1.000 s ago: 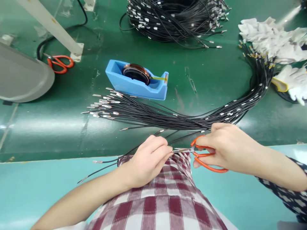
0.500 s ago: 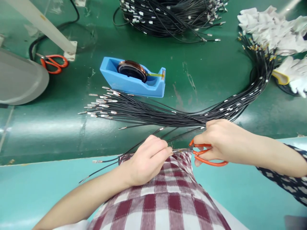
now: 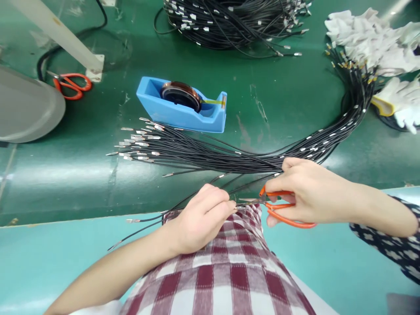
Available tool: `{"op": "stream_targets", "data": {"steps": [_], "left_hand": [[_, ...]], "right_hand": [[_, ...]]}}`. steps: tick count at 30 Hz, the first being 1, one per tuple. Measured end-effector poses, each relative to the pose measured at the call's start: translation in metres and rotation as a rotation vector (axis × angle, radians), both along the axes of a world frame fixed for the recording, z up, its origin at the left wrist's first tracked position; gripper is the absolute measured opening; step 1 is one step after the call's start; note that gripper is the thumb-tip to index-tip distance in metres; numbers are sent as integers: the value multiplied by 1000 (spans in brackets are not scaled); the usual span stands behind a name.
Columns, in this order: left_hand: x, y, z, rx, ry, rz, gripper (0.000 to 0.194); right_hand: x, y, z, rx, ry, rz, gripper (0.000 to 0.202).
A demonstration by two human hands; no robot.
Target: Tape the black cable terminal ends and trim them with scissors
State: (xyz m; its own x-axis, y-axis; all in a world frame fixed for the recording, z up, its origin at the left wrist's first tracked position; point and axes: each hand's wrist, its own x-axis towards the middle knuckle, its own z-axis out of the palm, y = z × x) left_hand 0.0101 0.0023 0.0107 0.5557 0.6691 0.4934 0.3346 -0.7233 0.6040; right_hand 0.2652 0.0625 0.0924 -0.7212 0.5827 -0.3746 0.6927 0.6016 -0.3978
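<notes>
My right hand (image 3: 295,192) holds orange-handled scissors (image 3: 290,218), their blades parted and pointing left at the fingertips of the other hand. My left hand (image 3: 205,218) is closed in a pinch on a thin black cable (image 3: 177,205) at the table's front edge; the cable's end by the blades is too small to make out. Behind both hands a long bundle of black cables (image 3: 223,159) with white tags lies across the green table (image 3: 82,188). A few loose cables hang past the edge on the left.
A blue tape dispenser (image 3: 187,114) stands behind the bundle. Further back lies a coil of black cables (image 3: 229,22). Other orange scissors (image 3: 74,85) and a grey round object (image 3: 28,105) are at left, white gloves (image 3: 370,39) at right.
The scissors have opened: their blades and handles are farther apart. My right hand has shifted slightly up and right, while my left hand has stayed nearly still.
</notes>
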Motion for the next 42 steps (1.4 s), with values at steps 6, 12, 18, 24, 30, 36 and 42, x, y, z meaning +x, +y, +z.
{"op": "stream_targets", "data": {"steps": [6, 12, 18, 24, 30, 36, 42], "left_hand": [[-2, -3, -4, -15, 27, -17, 18], [-3, -4, -6, 5, 27, -36, 16], [-1, -6, -12, 74, -4, -60, 15], [-1, -8, -15, 84, -9, -71, 14], [-3, -11, -15, 58, -17, -66, 15], [-3, -12, -14, 46, -34, -78, 15], [-7, -12, -18, -1, -6, -84, 19]], "right_hand": [[-9, -4, -2, 54, 39, 54, 19], [-10, -5, -4, 58, 28, 73, 22], [-11, -6, -13, -29, 10, 82, 24], [-8, -7, -26, -257, -11, 33, 35], [-6, -10, -37, -533, 82, -71, 42], [-5, -13, -52, -967, 205, -172, 42], [-5, -8, -41, -507, 166, -39, 32]]}}
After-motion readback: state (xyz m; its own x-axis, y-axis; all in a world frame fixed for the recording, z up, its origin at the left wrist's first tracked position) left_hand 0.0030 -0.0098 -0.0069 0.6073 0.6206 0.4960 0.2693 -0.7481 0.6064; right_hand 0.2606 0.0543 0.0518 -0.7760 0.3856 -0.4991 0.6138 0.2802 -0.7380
